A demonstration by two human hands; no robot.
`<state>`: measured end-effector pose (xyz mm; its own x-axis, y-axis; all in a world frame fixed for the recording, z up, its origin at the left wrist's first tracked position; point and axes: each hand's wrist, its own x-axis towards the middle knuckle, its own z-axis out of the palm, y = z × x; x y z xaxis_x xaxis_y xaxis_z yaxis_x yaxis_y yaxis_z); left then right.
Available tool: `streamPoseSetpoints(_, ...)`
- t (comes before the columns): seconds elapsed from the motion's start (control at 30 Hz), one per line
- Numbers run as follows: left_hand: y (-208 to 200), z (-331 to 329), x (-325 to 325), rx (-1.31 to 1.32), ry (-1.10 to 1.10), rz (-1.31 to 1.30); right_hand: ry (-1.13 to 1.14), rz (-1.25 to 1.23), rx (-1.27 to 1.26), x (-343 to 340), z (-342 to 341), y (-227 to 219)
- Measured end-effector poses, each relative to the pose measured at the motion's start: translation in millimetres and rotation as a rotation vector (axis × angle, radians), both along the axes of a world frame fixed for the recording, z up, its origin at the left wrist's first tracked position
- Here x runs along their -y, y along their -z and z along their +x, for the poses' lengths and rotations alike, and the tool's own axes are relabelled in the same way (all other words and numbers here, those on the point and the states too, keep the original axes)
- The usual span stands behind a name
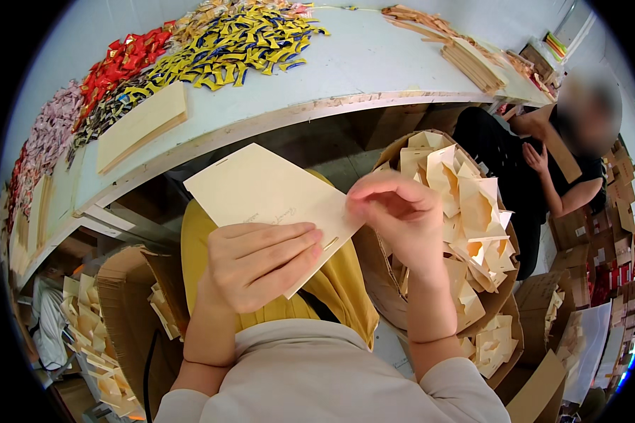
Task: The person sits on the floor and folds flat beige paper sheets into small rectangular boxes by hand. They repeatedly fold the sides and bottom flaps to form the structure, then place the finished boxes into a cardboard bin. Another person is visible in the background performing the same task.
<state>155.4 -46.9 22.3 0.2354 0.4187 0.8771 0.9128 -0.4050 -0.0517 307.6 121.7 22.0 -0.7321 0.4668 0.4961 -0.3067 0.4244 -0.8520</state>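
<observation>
A flat cream cardboard piece point(261, 185) with small slots and a line of script is held above my lap. My left hand point(254, 262) lies across its lower part, gripping it with the fingers on top. At the card's right corner, my right hand point(408, 217) is closed, thumb and fingers pinched on the edge. Those fingertips are slightly blurred. To the right of my lap, a large cardboard box point(395, 282) holds many folded cream card pieces point(466, 204), beside my right forearm.
A white table point(360, 63) carries heaps of yellow-blue wrapped sweets point(240, 49), red packets point(123, 63) and stacked flat card point(142, 127). Another open carton point(123, 282) stands at my left. A co-worker point(571, 141) sits at the right holding a brown strip.
</observation>
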Motion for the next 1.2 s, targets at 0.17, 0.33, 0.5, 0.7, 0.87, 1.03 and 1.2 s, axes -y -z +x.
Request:
streamPoseSetpoints(0.17, 1, 0, 3, -0.026, -0.061, -0.007, 0.048, 0.411, -0.045, 5, -4, -7)
streamPoseSetpoints(0.33, 4, 0, 2, -0.041, -0.072, -0.024, -0.223, 0.418, 0.055, 6, 2, -18)
streamPoseSetpoints(0.5, 8, 0, 2, -0.032, -0.045, -0.035, -0.325, 0.526, 0.117, -1, 0, -27)
streamPoseSetpoints(0.7, 8, 2, 0, 0.005, 0.002, -0.059, -0.431, 0.578, 0.246, -6, -3, -37)
streamPoseSetpoints(0.87, 8, 1, -1, 0.002, 0.013, -0.063, -0.450, 0.567, 0.245, -6, -4, -37)
streamPoseSetpoints(1.03, 8, 2, -1, 0.005, 0.014, -0.076, -0.441, 0.605, 0.248, -6, -4, -37)
streamPoseSetpoints(1.2, 9, 1, -2, -0.004, 0.013, -0.072, -0.436, 0.610, 0.272, -7, -4, -35)
